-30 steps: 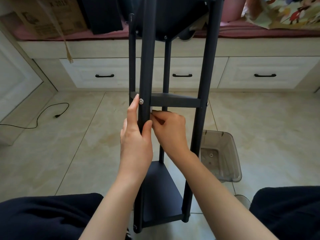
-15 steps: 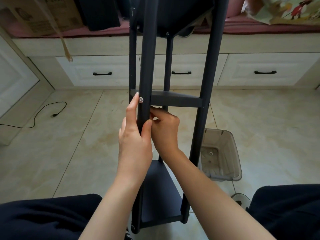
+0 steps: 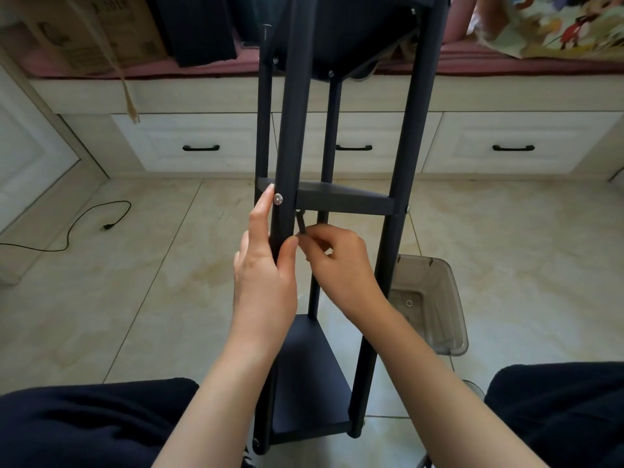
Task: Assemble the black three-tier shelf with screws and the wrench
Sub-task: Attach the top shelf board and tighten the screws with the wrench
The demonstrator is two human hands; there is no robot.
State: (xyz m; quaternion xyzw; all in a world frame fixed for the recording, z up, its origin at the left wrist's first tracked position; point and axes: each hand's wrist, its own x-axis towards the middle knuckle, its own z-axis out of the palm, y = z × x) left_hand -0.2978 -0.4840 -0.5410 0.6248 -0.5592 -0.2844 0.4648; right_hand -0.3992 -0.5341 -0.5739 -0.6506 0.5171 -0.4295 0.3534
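The black three-tier shelf [image 3: 341, 197] lies tilted between my knees, its top end resting toward the bench. My left hand [image 3: 265, 268] grips the near-left post just below the middle tier, forefinger stretched up beside a silver screw [image 3: 278, 198] in that post. My right hand [image 3: 337, 265] pinches a small dark wrench [image 3: 301, 225] whose tip reaches up under the middle tier, right behind the post. The lower tier [image 3: 309, 376] shows between my forearms.
A clear plastic bin [image 3: 435, 298] stands on the tile floor right of the shelf, a small washer [image 3: 409, 303] inside. White drawers with black handles [image 3: 513, 147] run along the back. A black cable [image 3: 84, 224] lies at left. My dark-trousered knees fill both lower corners.
My right hand has drawn back down and to the right from behind the post, so the wrench now shows. The left hand keeps its grip on the post.
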